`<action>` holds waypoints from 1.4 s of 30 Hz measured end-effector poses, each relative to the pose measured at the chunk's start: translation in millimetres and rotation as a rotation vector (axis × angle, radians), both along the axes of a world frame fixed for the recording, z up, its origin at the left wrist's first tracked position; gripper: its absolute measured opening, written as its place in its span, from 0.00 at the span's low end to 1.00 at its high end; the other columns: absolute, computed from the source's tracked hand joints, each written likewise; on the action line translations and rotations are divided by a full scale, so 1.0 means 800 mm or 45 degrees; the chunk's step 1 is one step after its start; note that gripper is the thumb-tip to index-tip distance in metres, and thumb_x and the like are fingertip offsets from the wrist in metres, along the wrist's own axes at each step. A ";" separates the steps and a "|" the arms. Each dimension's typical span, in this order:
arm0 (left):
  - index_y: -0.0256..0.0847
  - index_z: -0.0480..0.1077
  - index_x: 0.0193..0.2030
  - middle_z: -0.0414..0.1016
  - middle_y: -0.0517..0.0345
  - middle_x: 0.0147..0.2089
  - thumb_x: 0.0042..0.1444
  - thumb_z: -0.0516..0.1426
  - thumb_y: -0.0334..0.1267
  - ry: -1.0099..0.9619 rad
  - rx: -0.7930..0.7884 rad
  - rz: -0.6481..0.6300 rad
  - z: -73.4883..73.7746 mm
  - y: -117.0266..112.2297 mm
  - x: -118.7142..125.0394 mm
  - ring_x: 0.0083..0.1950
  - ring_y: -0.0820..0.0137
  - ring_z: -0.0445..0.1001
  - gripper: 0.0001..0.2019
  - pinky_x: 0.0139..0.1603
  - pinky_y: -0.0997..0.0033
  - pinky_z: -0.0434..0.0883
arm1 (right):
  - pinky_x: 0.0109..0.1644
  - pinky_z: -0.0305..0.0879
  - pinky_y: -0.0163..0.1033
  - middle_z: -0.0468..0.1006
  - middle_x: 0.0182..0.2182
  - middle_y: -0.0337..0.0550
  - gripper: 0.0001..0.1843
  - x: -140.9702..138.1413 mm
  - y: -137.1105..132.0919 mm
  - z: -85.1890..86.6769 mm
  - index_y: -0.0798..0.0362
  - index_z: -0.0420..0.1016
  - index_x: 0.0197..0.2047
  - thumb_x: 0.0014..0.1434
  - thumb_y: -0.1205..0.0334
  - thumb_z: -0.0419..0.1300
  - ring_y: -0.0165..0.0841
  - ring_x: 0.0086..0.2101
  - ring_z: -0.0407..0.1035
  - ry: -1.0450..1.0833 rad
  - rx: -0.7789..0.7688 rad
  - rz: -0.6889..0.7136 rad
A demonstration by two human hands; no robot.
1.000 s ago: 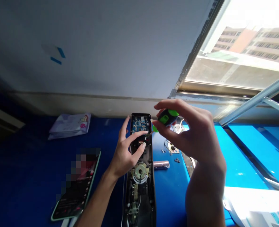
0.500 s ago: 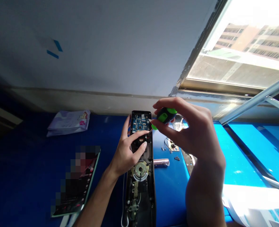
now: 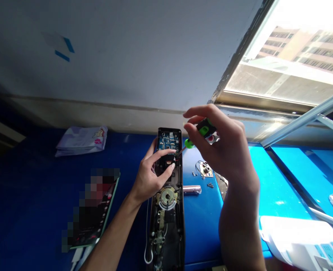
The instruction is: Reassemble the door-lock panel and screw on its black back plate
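Blue surface (image 3: 36, 210) under a window, grey wall behind, sunlit buildings outside.

Long black lock body (image 3: 168, 210) lies lengthwise in front of the person, back cover off, internals exposed: blue circuit board (image 3: 169, 141) at the far end, round brass-coloured hub (image 3: 167, 197) mid-body, linkage below it.

Left hand (image 3: 151, 177) rests on the lock body, fingers curled loosely around the dark recess just below the circuit board, thumb and forefinger pinched near a small red-and-black part there. Too small to tell if anything is actually gripped.

Right hand (image 3: 225, 150) holds a green-and-black screwdriver (image 3: 202, 131), fingers closed around the handle from above, shaft angled down-left, tip at the recess by the left fingertips.

Change over the last second: the right hand has shifted up and slightly away, with the grip rolled round the handle so less green shows. Tip stays at the same spot, left hand barely moves. Reads as turning a screw in place, not repositioning.

Nearby: small silver cylinder (image 3: 192, 190) just right of the lock body, a small metal plate (image 3: 206, 169) and loose dark screws (image 3: 210, 184) beyond it. Phone (image 3: 94, 210) to the left, screen pixelated. Folded printed cloth (image 3: 83, 139) by the wall. White paper sheets (image 3: 298, 241) at lower right.

Writing: nothing legible. Cloth has a cartoon print, paper sheets carry teal blocks, both unreadable. Two blue tape strips (image 3: 64, 51) on the wall, unmarked.
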State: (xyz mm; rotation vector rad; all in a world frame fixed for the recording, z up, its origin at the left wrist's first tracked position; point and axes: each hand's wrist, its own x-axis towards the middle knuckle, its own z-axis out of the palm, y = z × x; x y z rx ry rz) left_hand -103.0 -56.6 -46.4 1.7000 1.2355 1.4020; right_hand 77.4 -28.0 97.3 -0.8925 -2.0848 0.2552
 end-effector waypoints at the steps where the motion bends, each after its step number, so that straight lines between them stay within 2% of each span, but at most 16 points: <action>1: 0.45 0.78 0.57 0.63 0.51 0.75 0.63 0.63 0.38 -0.002 0.003 -0.008 0.000 0.000 0.000 0.71 0.57 0.72 0.15 0.71 0.54 0.73 | 0.40 0.74 0.42 0.84 0.42 0.43 0.11 0.004 -0.001 0.002 0.50 0.75 0.54 0.70 0.66 0.58 0.31 0.34 0.76 -0.007 -0.033 0.044; 4: 0.45 0.78 0.57 0.63 0.50 0.75 0.63 0.63 0.38 -0.003 -0.001 -0.027 0.000 0.001 -0.001 0.68 0.59 0.74 0.15 0.70 0.56 0.74 | 0.43 0.76 0.45 0.84 0.47 0.46 0.14 0.012 -0.002 0.005 0.49 0.75 0.54 0.67 0.69 0.58 0.34 0.37 0.78 -0.035 -0.028 0.039; 7: 0.45 0.78 0.56 0.65 0.50 0.74 0.63 0.63 0.38 0.001 0.011 -0.023 0.000 0.002 -0.001 0.70 0.58 0.73 0.15 0.72 0.53 0.72 | 0.35 0.72 0.43 0.82 0.34 0.41 0.02 0.009 0.001 0.002 0.48 0.77 0.41 0.67 0.63 0.62 0.32 0.30 0.74 -0.049 0.039 -0.101; 9: 0.45 0.78 0.56 0.65 0.50 0.74 0.63 0.63 0.38 0.004 0.019 -0.017 0.000 0.002 -0.001 0.71 0.57 0.72 0.15 0.74 0.51 0.70 | 0.32 0.69 0.42 0.78 0.28 0.38 0.08 0.004 0.002 -0.001 0.48 0.76 0.36 0.68 0.58 0.65 0.30 0.26 0.70 -0.029 0.109 -0.183; 12: 0.45 0.79 0.55 0.65 0.50 0.74 0.63 0.63 0.38 0.002 0.011 -0.018 0.000 0.002 -0.001 0.72 0.56 0.71 0.14 0.74 0.51 0.69 | 0.37 0.72 0.41 0.82 0.35 0.39 0.06 0.001 -0.001 0.000 0.49 0.79 0.46 0.70 0.62 0.60 0.29 0.29 0.73 -0.013 0.070 -0.090; 15: 0.44 0.78 0.55 0.63 0.49 0.76 0.63 0.62 0.39 -0.017 -0.011 -0.016 -0.001 0.002 -0.001 0.71 0.57 0.72 0.14 0.74 0.53 0.70 | 0.43 0.75 0.43 0.82 0.45 0.43 0.20 0.002 -0.005 0.002 0.48 0.75 0.59 0.67 0.69 0.56 0.32 0.36 0.76 -0.041 -0.009 0.013; 17: 0.44 0.78 0.55 0.62 0.48 0.76 0.63 0.62 0.40 -0.018 -0.015 -0.010 -0.001 0.002 -0.002 0.72 0.56 0.72 0.14 0.74 0.53 0.70 | 0.42 0.74 0.43 0.82 0.42 0.42 0.18 0.002 -0.005 0.001 0.48 0.76 0.56 0.64 0.68 0.58 0.33 0.36 0.76 -0.044 0.010 -0.011; 20: 0.45 0.78 0.55 0.63 0.49 0.76 0.63 0.62 0.41 0.016 -0.003 0.004 0.001 0.001 -0.002 0.73 0.55 0.69 0.14 0.75 0.51 0.69 | 0.34 0.69 0.39 0.79 0.30 0.37 0.02 0.002 -0.002 -0.002 0.48 0.78 0.41 0.65 0.63 0.64 0.29 0.28 0.70 -0.010 0.089 -0.099; 21: 0.45 0.78 0.55 0.63 0.50 0.76 0.63 0.62 0.41 0.022 -0.001 0.005 0.001 0.001 -0.002 0.74 0.55 0.69 0.14 0.75 0.50 0.68 | 0.33 0.67 0.39 0.78 0.27 0.35 0.03 0.003 -0.001 -0.003 0.48 0.78 0.38 0.66 0.62 0.65 0.28 0.26 0.68 0.002 0.104 -0.115; 23: 0.45 0.78 0.55 0.63 0.50 0.76 0.63 0.62 0.40 0.016 -0.006 0.001 0.000 0.001 -0.002 0.73 0.54 0.70 0.14 0.74 0.50 0.69 | 0.33 0.68 0.38 0.80 0.29 0.36 0.04 0.005 -0.001 -0.002 0.48 0.80 0.42 0.68 0.62 0.62 0.28 0.26 0.70 0.002 0.065 -0.084; 27: 0.45 0.78 0.56 0.63 0.49 0.76 0.64 0.62 0.39 -0.020 -0.019 -0.020 -0.005 0.001 -0.002 0.71 0.54 0.72 0.15 0.73 0.49 0.70 | 0.40 0.74 0.41 0.82 0.44 0.42 0.24 0.011 -0.006 0.003 0.48 0.73 0.63 0.65 0.69 0.57 0.31 0.34 0.76 -0.049 -0.028 0.052; 29: 0.46 0.78 0.57 0.63 0.50 0.76 0.64 0.62 0.39 -0.019 -0.012 -0.016 -0.006 0.001 -0.003 0.73 0.54 0.70 0.15 0.74 0.48 0.69 | 0.41 0.74 0.41 0.82 0.45 0.43 0.23 0.011 -0.007 0.003 0.49 0.75 0.60 0.63 0.68 0.60 0.32 0.36 0.76 -0.056 0.003 0.026; 32: 0.46 0.78 0.56 0.64 0.51 0.76 0.63 0.62 0.39 -0.001 -0.010 -0.012 -0.004 0.000 -0.003 0.73 0.54 0.70 0.15 0.75 0.48 0.68 | 0.35 0.69 0.39 0.81 0.33 0.38 0.05 0.007 -0.006 0.000 0.49 0.79 0.45 0.65 0.62 0.64 0.29 0.29 0.72 -0.028 0.037 -0.080; 34: 0.46 0.78 0.55 0.64 0.51 0.75 0.63 0.62 0.40 0.005 -0.015 -0.011 -0.001 0.000 -0.003 0.73 0.54 0.70 0.15 0.75 0.48 0.68 | 0.33 0.67 0.38 0.79 0.28 0.36 0.04 0.006 -0.006 -0.001 0.50 0.79 0.40 0.68 0.61 0.63 0.27 0.27 0.71 -0.004 0.047 -0.080; 39: 0.45 0.78 0.56 0.64 0.49 0.75 0.64 0.62 0.40 -0.005 -0.023 -0.013 0.000 0.001 -0.002 0.73 0.55 0.70 0.15 0.75 0.52 0.69 | 0.41 0.72 0.39 0.82 0.45 0.44 0.20 0.011 -0.011 0.003 0.53 0.75 0.59 0.66 0.70 0.56 0.30 0.36 0.76 -0.042 -0.008 0.045; 42: 0.45 0.78 0.56 0.64 0.50 0.75 0.64 0.62 0.41 -0.007 -0.012 -0.017 -0.002 0.001 -0.002 0.73 0.55 0.70 0.15 0.75 0.52 0.69 | 0.39 0.70 0.39 0.82 0.41 0.42 0.14 0.011 -0.011 0.004 0.52 0.77 0.54 0.67 0.65 0.60 0.30 0.35 0.75 -0.043 0.006 -0.011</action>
